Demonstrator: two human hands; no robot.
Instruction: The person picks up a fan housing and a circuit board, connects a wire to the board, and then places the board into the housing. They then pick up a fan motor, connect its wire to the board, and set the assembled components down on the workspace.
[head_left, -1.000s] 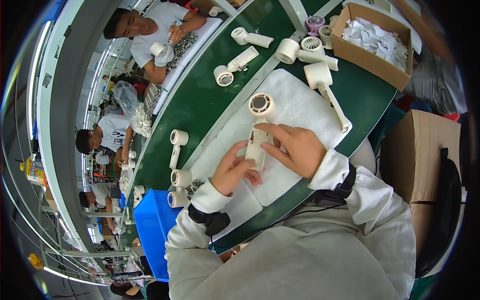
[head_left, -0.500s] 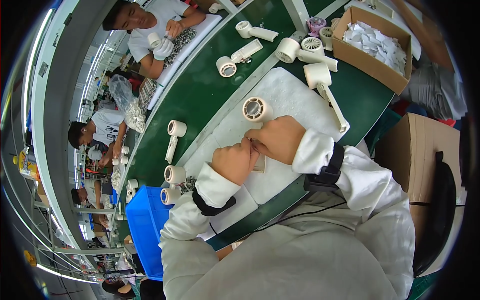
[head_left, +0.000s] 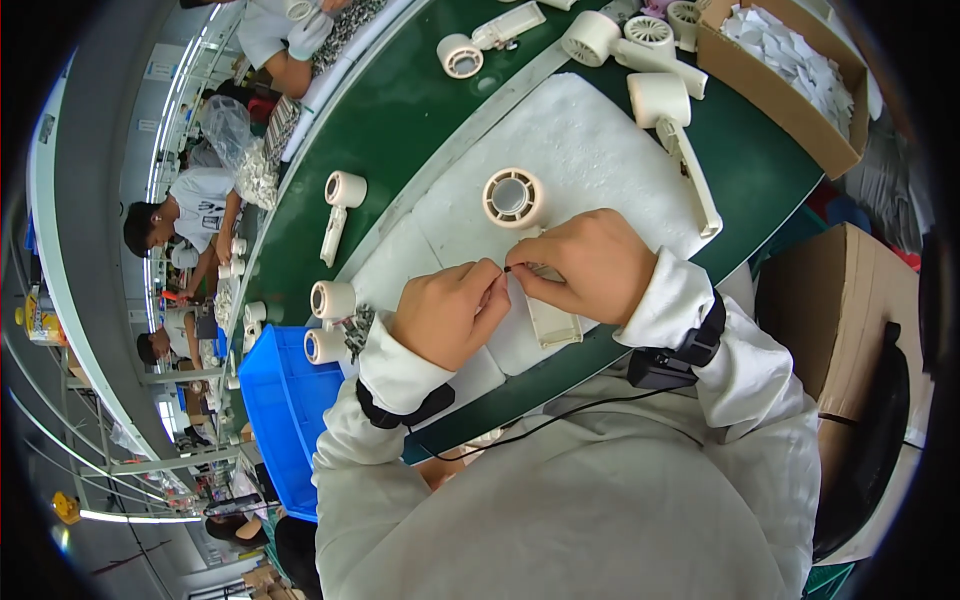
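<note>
A cream handheld fan [head_left: 513,198] lies on the white foam mat [head_left: 575,125], its round head facing up and its open handle reaching toward me, partly under my right hand. Over that handle my left hand [head_left: 452,312] and my right hand [head_left: 585,265] meet, thumbs and forefingers pinched. A tiny dark piece [head_left: 507,268] shows at the right fingertips; its kind is too small to tell. Whatever the left fingers pinch is hidden. Right of the hands, another fan [head_left: 660,102] lies with its long handle along the mat's edge.
More cream fans and fan heads [head_left: 345,190] lie on the green table [head_left: 420,130]. A blue bin [head_left: 285,400] stands at left, near small metal parts [head_left: 358,330]. A cardboard box [head_left: 775,95] of white pieces is at far right. Co-workers [head_left: 195,215] sit across the table.
The view has shifted, so the far objects sit higher. My hands have drawn slightly apart at the fingertips, baring the small dark piece and more of the fan's handle.
</note>
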